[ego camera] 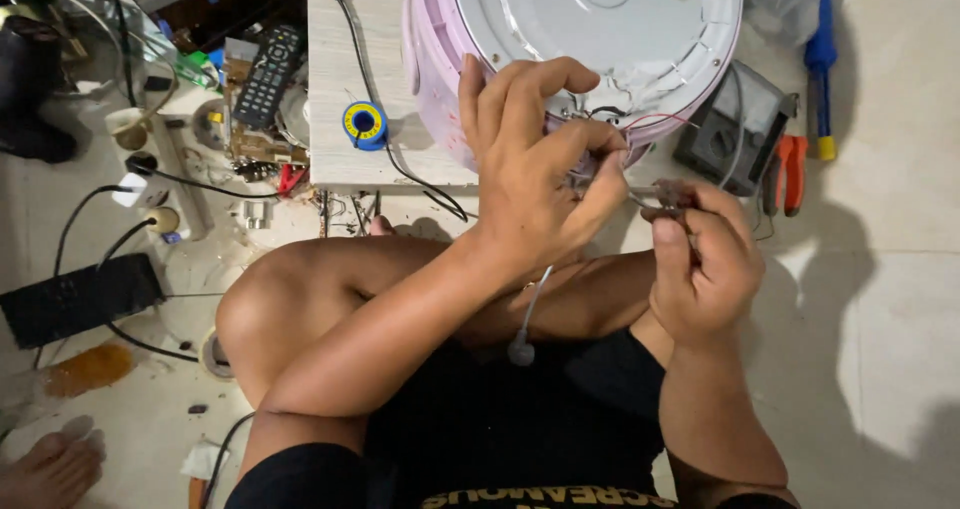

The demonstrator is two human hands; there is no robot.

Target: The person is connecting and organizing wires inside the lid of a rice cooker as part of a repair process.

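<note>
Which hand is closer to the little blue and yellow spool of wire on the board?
Left. The left hand works at the pink appliance, just right of the spool. The right hand, gripping a small tool, sits farther right, beyond the left hand.

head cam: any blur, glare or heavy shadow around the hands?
Head view: the left hand is fairly sharp; the right hand and the thin tool it pinches are slightly soft. Dark shadows lie on the floor at right. Mild glare on the appliance's white underside. Edges bend slightly from the wide lens.
</note>
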